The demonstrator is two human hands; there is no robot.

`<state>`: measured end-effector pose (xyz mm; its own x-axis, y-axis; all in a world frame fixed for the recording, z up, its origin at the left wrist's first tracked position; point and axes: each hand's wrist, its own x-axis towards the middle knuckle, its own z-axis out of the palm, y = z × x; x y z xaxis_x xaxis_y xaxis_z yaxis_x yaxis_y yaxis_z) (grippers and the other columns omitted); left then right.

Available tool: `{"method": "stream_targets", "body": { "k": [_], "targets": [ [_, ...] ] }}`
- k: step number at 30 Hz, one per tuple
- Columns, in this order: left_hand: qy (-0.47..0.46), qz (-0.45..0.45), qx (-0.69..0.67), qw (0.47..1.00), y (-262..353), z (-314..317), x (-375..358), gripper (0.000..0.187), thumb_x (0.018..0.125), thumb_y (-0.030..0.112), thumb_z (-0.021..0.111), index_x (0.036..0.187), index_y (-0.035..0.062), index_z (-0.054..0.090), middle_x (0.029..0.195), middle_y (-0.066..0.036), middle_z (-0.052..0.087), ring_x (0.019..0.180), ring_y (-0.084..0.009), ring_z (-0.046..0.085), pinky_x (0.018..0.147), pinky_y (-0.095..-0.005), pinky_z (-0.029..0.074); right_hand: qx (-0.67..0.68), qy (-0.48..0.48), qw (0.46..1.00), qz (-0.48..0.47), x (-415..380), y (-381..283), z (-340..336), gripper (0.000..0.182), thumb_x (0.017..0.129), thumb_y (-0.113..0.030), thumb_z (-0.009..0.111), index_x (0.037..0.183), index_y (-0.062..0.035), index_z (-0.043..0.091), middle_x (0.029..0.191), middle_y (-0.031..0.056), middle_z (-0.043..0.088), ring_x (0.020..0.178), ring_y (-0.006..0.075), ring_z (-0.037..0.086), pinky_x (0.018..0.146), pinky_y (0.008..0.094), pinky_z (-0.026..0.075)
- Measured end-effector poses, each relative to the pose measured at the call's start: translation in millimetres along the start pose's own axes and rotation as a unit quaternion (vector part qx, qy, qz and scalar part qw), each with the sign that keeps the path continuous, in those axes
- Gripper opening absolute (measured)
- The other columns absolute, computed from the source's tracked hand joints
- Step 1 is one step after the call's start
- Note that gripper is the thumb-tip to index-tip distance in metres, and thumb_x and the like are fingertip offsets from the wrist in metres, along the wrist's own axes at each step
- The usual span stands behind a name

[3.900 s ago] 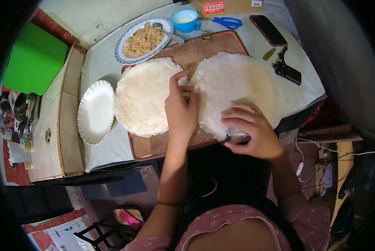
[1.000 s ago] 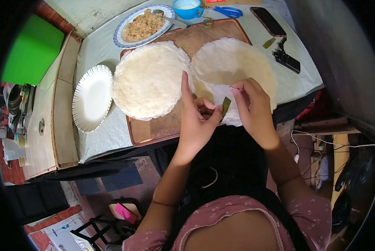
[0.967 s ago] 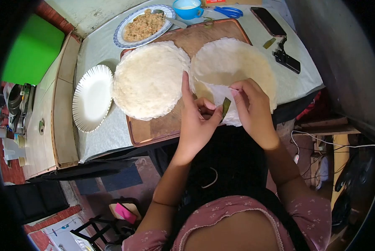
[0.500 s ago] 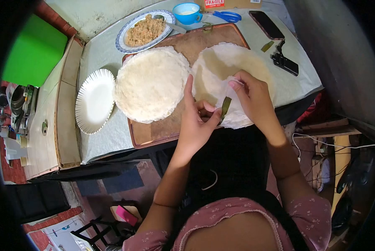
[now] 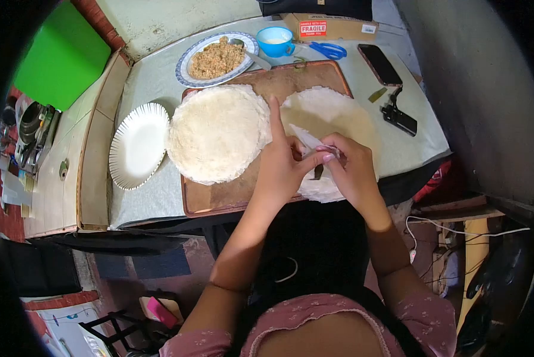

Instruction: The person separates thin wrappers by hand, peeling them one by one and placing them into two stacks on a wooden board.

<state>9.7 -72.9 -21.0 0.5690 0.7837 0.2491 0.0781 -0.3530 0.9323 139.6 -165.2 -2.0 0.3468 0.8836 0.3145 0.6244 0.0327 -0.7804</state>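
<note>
Left hand and right hand together over the wooden board's near edge, fingers pinching a folded thin wrapper and small dark blade.

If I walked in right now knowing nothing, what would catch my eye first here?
Probably the two hands, left and right, meeting mid-table and pinching a thin white sheet on the wooden board. Beside them lies a round stack of sheets, with a paper plate to its left. Farther back sits a plate of filling.
</note>
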Motion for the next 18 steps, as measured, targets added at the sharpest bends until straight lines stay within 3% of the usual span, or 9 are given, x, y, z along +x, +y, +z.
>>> {"method": "stream_targets", "body": {
  "k": [4,7,12,18],
  "targets": [
    [-0.009,0.011,-0.001,1.000,-9.6,3.1,4.1,0.107,0.078,0.008,0.080,0.156,0.0098,0.006,0.060,-0.006,0.055,0.053,-0.0170,0.055,0.055,-0.0297,0.044,0.050,0.047,0.998,0.005,2.6,21.7,0.1,0.009,0.090,-0.007,0.064,0.090,0.0017,0.061,0.076,0.0134,0.063,0.064,0.0198,0.061,0.061,0.0313,0.047],
    [-0.030,0.035,0.003,0.999,-2.8,1.2,0.9,0.098,0.081,0.004,0.078,0.155,0.0110,0.015,0.061,0.000,0.051,0.055,-0.0078,0.044,0.053,-0.0240,0.037,0.039,0.078,0.996,0.021,2.4,27.9,-0.9,0.011,0.091,-0.009,0.064,0.090,0.0019,0.062,0.074,0.0126,0.064,0.062,0.0174,0.060,0.060,0.0301,0.047],
    [-0.015,0.006,0.055,0.998,11.8,1.1,-3.0,0.090,0.082,0.004,0.075,0.154,0.0115,0.021,0.064,-0.001,0.052,0.059,-0.0085,0.049,0.054,-0.0254,0.040,0.076,0.115,0.990,0.033,-0.8,31.3,4.1,0.013,0.091,-0.011,0.064,0.092,0.0023,0.064,0.074,0.0106,0.065,0.062,0.0113,0.056,0.058,0.0275,0.045],
    [-0.022,0.023,0.037,0.999,-2.6,3.2,-0.8,0.088,0.084,0.004,0.072,0.154,0.0113,0.018,0.071,-0.004,0.056,0.060,-0.0105,0.053,0.057,-0.0255,0.044,0.116,0.089,0.989,0.018,-4.9,34.8,5.7,0.012,0.091,-0.009,0.064,0.097,0.0018,0.065,0.072,0.0079,0.063,0.062,0.0090,0.050,0.058,0.0245,0.042]
  ]
}}
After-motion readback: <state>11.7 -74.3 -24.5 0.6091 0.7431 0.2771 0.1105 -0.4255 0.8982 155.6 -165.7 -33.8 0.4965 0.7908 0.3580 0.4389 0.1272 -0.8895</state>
